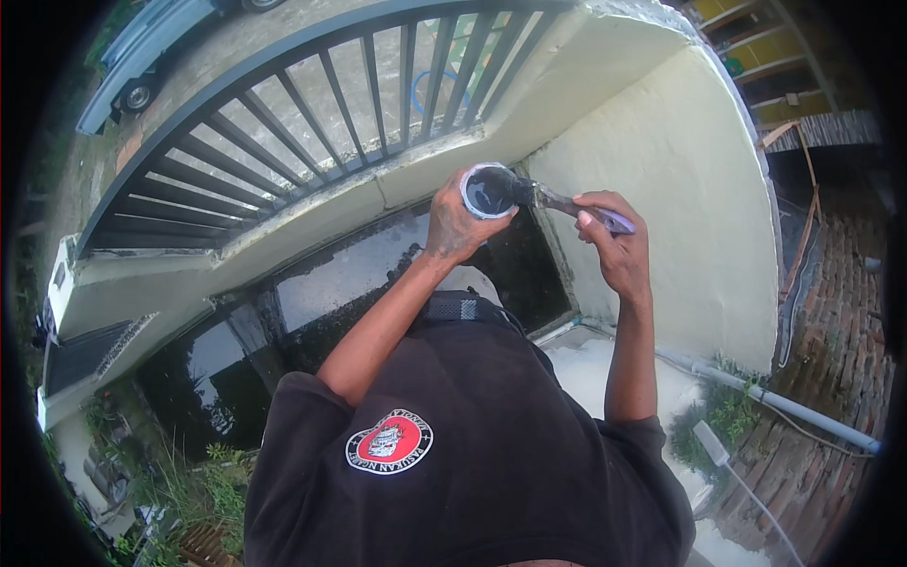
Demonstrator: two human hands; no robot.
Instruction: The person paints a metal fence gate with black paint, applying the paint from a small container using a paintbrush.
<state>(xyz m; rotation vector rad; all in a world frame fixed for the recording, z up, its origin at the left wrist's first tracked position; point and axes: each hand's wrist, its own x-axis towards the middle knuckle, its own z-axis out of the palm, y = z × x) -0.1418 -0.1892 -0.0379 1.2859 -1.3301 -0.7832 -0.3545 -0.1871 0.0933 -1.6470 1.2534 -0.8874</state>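
Note:
My left hand [460, 220] is wrapped around a small round cup [489, 190] with dark grey paint inside and a pale, paint-smeared rim. Dark smudges mark the back of that hand. In my right hand [618, 241] is a paintbrush [567, 204], gripped by its purplish handle. Its dark, paint-covered bristles rest at the right side of the cup's rim, partly over the opening. Beyond both hands, a dark grey metal railing [297, 106] with slanting bars stands on a low cream wall [397, 177].
A tall cream wall [659, 198] rises close on the right. Dark water or a glossy surface with reflections [333, 276] lies below me. A pale pipe [772, 400] runs at lower right above a tiled roof [829, 340]. A light blue vehicle [142, 53] stands beyond the railing.

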